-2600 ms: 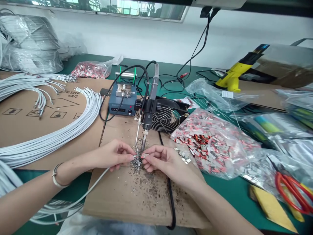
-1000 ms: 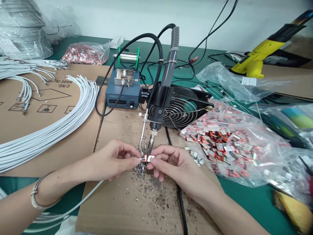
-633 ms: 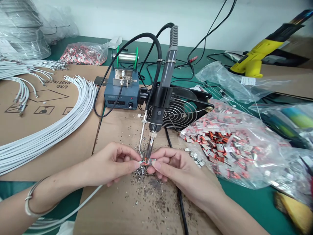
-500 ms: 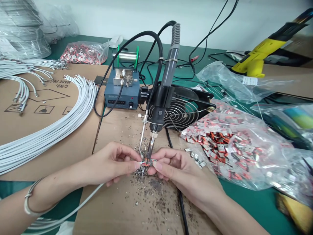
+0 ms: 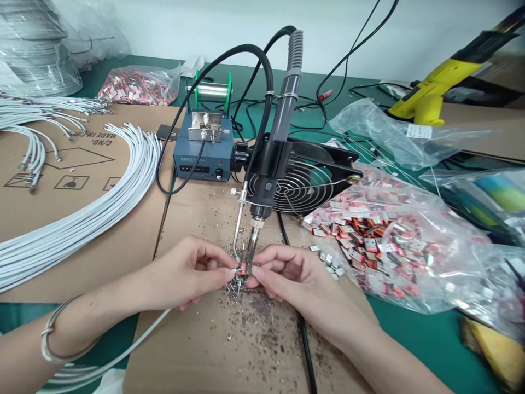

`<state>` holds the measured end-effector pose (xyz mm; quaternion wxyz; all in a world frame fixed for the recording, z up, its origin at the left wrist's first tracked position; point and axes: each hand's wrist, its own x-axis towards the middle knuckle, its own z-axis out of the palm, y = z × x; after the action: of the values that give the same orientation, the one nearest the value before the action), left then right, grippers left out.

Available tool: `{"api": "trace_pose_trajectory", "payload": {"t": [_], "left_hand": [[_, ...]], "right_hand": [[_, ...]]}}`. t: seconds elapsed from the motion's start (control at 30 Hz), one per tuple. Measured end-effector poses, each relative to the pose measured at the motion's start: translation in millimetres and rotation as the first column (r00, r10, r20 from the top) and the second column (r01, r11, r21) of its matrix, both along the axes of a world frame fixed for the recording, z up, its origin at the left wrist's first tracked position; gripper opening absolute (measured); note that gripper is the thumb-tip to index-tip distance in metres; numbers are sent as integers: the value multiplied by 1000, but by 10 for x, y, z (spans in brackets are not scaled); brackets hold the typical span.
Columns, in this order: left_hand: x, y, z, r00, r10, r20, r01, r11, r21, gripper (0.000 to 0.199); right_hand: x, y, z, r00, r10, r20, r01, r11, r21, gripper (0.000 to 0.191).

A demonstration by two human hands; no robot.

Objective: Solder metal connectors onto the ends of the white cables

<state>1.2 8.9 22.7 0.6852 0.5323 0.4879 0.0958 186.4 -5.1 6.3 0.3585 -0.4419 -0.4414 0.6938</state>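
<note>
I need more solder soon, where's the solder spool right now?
The solder spool sits upper centre-left in the head view, atop the blue soldering station, behind the fixed soldering iron.

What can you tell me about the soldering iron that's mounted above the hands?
The soldering iron has a grey ribbed handle and a black body, and is clamped in a black holder in front of the fan. It tilts slightly, tip down. A black cable loops from its top, and a thin metal tube curves down beside the tip. The tip meets the small connector pinched between the left hand and the right hand.
</note>
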Motion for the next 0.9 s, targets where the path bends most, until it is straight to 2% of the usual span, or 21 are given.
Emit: {"api": "trace_pose_trajectory", "payload": {"t": [0.23, 0.43, 0.6, 0.9], "left_hand": [[-16, 8, -12, 1000, -3, 18, 2, 1000, 14, 29], [-45, 5, -85, 998, 9, 54, -10, 1000, 30, 32], [-41, 12, -113, 996, 18, 83, -21, 999, 27, 38], [-29, -11, -42, 996, 18, 90, -17, 1000, -22, 35]], "right_hand": [[-10, -4, -31, 998, -3, 69, 1, 1000, 30, 21], [-10, -1, -17, 995, -4, 102, 0, 999, 36, 27], [13, -14, -15, 998, 5, 56, -7, 1000, 29, 25], [38, -15, -11, 994, 58, -89, -56, 998, 22, 11]]}}
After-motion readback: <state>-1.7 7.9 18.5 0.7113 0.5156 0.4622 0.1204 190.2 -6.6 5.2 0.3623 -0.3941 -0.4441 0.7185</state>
